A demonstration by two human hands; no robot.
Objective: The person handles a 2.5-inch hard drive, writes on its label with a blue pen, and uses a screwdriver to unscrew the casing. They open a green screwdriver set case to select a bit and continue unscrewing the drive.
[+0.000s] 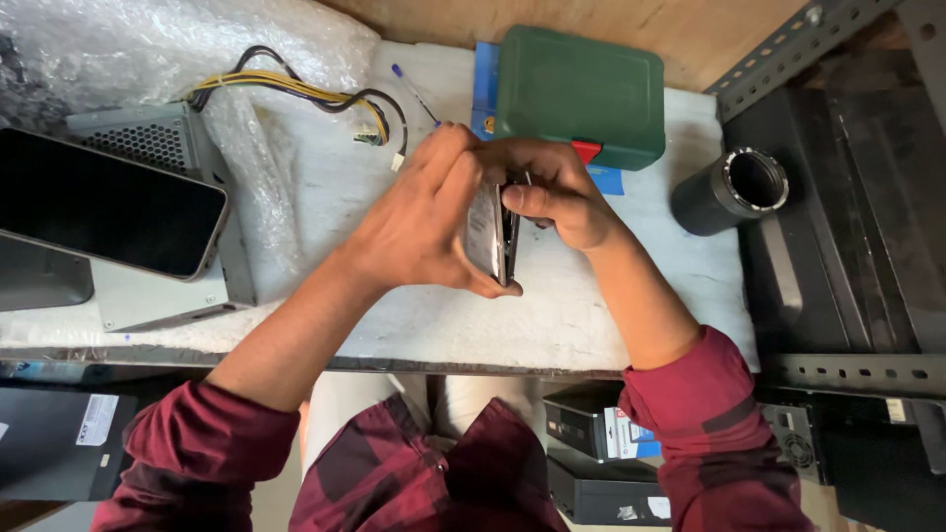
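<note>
Head view, looking down on a white tabletop [611, 325]. At its left edge lay a dark smartphone [103, 212], screen up, resting on a grey metal power supply unit [163, 286]; a bundle of yellow and black cables [296, 94] ran from that unit toward the far edge, beside a sheet of bubble wrap [148, 39] in the far left corner. Above the middle of the tabletop, the left hand [419, 227] was closed around a flat metallic hard drive [490, 236], held on edge and clear of the surface, with the thumb under its near end and the fingers over its far end. The right hand [557, 197] gripped the same drive from the opposite side, thumb pressed against its face. Behind the hands, against the far edge, sat a green plastic case [581, 94] with a red latch, and just to its left a blue pen [414, 94]. Near the right edge a black cylinder [729, 192] lay on its side, its open end facing right.
</note>
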